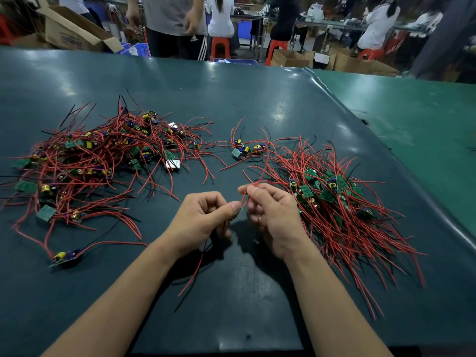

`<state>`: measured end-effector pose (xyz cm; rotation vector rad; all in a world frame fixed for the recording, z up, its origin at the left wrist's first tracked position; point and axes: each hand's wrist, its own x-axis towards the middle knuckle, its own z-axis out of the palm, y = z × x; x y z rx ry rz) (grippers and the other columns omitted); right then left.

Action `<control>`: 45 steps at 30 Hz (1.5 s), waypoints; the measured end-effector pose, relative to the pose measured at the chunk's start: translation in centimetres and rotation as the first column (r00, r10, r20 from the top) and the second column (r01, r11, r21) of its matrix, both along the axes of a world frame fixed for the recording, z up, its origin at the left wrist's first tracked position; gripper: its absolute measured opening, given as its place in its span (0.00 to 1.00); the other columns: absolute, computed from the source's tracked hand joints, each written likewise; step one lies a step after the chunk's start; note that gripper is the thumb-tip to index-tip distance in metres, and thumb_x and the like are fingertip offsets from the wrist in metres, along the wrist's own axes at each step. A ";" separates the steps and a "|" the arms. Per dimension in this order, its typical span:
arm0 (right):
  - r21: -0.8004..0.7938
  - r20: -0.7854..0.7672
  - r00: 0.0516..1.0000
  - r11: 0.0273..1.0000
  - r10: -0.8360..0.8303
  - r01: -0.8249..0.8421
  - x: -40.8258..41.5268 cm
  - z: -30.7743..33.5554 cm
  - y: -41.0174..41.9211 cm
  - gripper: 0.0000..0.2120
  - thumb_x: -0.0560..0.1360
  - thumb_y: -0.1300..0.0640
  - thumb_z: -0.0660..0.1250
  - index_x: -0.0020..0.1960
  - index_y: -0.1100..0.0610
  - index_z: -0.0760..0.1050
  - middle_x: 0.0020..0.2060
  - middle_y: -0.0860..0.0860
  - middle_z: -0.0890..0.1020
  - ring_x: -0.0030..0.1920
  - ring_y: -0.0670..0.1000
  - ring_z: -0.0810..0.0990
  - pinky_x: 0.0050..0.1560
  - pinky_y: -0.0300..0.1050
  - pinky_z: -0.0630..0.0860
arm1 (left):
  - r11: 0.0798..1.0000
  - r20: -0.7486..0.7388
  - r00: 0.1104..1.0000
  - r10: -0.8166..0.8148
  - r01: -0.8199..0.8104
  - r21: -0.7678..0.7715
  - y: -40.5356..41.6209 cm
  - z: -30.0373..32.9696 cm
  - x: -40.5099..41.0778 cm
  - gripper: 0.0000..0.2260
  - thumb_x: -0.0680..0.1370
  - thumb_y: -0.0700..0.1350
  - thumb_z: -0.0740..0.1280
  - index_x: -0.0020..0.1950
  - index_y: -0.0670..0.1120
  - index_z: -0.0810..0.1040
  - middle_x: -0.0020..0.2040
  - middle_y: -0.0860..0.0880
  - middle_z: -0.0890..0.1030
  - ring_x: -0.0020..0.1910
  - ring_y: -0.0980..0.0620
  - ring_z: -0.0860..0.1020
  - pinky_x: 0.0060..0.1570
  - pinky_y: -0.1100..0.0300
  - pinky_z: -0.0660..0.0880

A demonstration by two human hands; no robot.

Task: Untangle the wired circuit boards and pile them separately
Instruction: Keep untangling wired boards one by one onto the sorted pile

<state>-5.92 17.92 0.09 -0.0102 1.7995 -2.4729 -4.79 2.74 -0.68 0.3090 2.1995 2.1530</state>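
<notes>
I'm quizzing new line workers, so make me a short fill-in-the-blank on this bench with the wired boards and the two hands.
1. The tangled heap lies on the person's ___ side.
2. The combed pile lies to the ___ of the small cluster.
3. The left hand and right hand pinch wires of ___ colour.
4. The stools behind the table are ___.

Missing words: left; right; red; orange

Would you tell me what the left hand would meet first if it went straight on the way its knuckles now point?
Probably the right hand, close beside the left hand where both pinch the same red wire; beyond it lies the right pile. Depth is unclear.
</notes>
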 end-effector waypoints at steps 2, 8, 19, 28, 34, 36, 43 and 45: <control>-0.093 0.035 0.999 0.995 -0.013 0.016 -0.2 0.1 0.1 0.12 0.79 0.62 0.64 0.39 0.57 0.83 0.25 0.47 0.71 0.21 0.42 0.65 0.18 0.32 0.58 | 0.999 0.022 0.999 -0.033 0.033 0.016 -0.1 0.0 0.0 0.14 0.71 0.50 0.70 0.33 0.40 0.74 0.24 0.42 0.76 0.21 0.53 0.73 0.24 0.67 0.67; -0.144 0.044 0.985 0.974 -0.168 0.173 -0.9 -0.5 0.6 0.14 0.79 0.59 0.66 0.37 0.56 0.83 0.25 0.47 0.74 0.21 0.43 0.67 0.18 0.33 0.59 | 0.992 0.040 0.992 -0.116 0.114 0.049 -0.4 0.1 0.1 0.13 0.73 0.46 0.72 0.33 0.42 0.74 0.23 0.43 0.74 0.20 0.53 0.72 0.24 0.68 0.67; 0.179 -0.256 0.899 0.896 -0.357 0.407 -1.0 -1.3 1.1 0.09 0.81 0.63 0.62 0.51 0.51 0.78 0.34 0.51 0.84 0.21 0.46 0.72 0.21 0.36 0.67 | 0.992 0.052 0.991 -0.125 0.125 0.010 -0.8 0.3 0.2 0.13 0.73 0.47 0.71 0.29 0.48 0.76 0.22 0.44 0.75 0.20 0.52 0.70 0.24 0.65 0.66; 0.079 -0.216 0.885 0.896 -0.412 0.436 -0.7 -0.8 1.2 0.07 0.80 0.64 0.62 0.50 0.56 0.77 0.30 0.53 0.84 0.18 0.46 0.71 0.18 0.34 0.65 | 0.990 0.072 0.988 -0.140 0.141 -0.001 -1.0 0.1 0.1 0.13 0.70 0.51 0.73 0.30 0.47 0.77 0.23 0.44 0.75 0.20 0.52 0.71 0.24 0.65 0.65; 0.099 -0.260 0.861 0.875 -0.436 0.473 -0.7 -0.8 1.6 0.07 0.81 0.62 0.61 0.50 0.52 0.75 0.30 0.54 0.83 0.19 0.48 0.72 0.19 0.35 0.66 | 0.986 0.092 0.982 -0.165 0.166 -0.003 -1.2 0.1 0.2 0.14 0.67 0.55 0.74 0.30 0.47 0.77 0.23 0.45 0.75 0.21 0.51 0.71 0.24 0.65 0.65; 0.129 -0.300 0.844 0.857 -0.445 0.498 -0.6 -1.0 1.5 0.10 0.81 0.62 0.61 0.48 0.49 0.76 0.30 0.55 0.82 0.19 0.48 0.73 0.19 0.37 0.67 | 0.986 0.092 0.982 -0.166 0.166 0.001 -1.3 0.0 0.2 0.14 0.69 0.54 0.74 0.31 0.47 0.77 0.23 0.44 0.75 0.21 0.51 0.71 0.24 0.65 0.65; -0.105 -0.083 0.946 0.946 -0.314 0.305 -0.9 0.0 1.7 0.13 0.79 0.50 0.65 0.60 0.56 0.72 0.34 0.56 0.84 0.20 0.48 0.74 0.19 0.37 0.69 | 0.976 0.113 0.992 -0.056 0.030 0.216 -0.9 -0.3 -0.4 0.12 0.74 0.51 0.71 0.44 0.41 0.78 0.31 0.43 0.80 0.23 0.50 0.76 0.25 0.64 0.72; -0.027 -0.020 0.996 0.996 -0.082 0.081 -0.4 -0.2 0.7 0.20 0.73 0.44 0.68 0.55 0.60 0.76 0.31 0.54 0.82 0.20 0.47 0.72 0.19 0.35 0.67 | 0.968 0.114 0.993 -0.010 -0.019 0.252 -0.7 -0.4 -0.5 0.12 0.75 0.49 0.69 0.45 0.40 0.77 0.32 0.44 0.79 0.22 0.51 0.74 0.23 0.64 0.70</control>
